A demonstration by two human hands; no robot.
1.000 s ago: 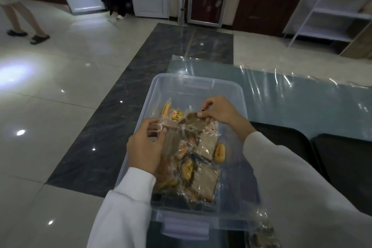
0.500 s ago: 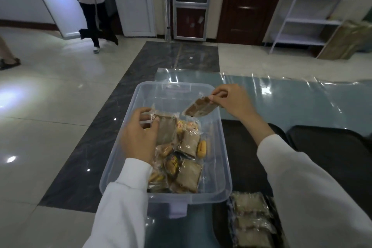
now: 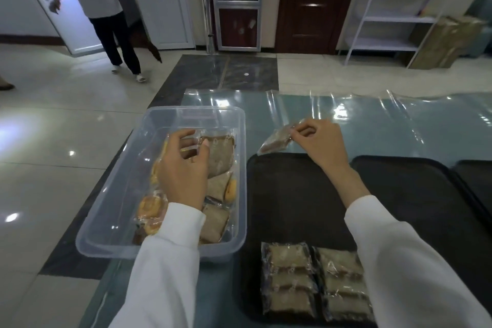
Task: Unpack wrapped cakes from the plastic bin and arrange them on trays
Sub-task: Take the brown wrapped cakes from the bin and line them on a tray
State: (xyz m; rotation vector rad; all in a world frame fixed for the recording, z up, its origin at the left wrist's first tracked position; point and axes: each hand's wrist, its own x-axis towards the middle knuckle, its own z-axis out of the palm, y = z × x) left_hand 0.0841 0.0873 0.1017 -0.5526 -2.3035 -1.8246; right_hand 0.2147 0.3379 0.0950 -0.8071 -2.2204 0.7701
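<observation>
1. While the right hand (image 3: 316, 144) pinches one wrapped cake (image 3: 275, 139) by its film edge between thumb and fingertips, the packet hangs tilted just past the far rim of the nearest black tray (image 3: 292, 194), at about 12 o'clock of that tray; holding by the seam probably spares the soft cake from squeezing.
2. Over the clear plastic bin (image 3: 111, 210), at 9 o'clock of the tray, the left hand (image 3: 183, 168) curls onto a brown slab in wrap (image 3: 221, 157); whether it grips or merely touches, I cannot tell; it looks placed to take the next piece.
3. Remaining packets lie jumbled in the bin: flat brown rectangles and round golden rolls (image 3: 150, 205), all in crinkly glossy film.
4. Brown cakes already placed (image 3: 316, 279) sit in two tight columns at the tray's 6 o'clock edge, seemingly filling from the near side; the tray is matte with rounded corners; shiny wrinkled sheeting (image 3: 399, 120) covers the table.
</observation>
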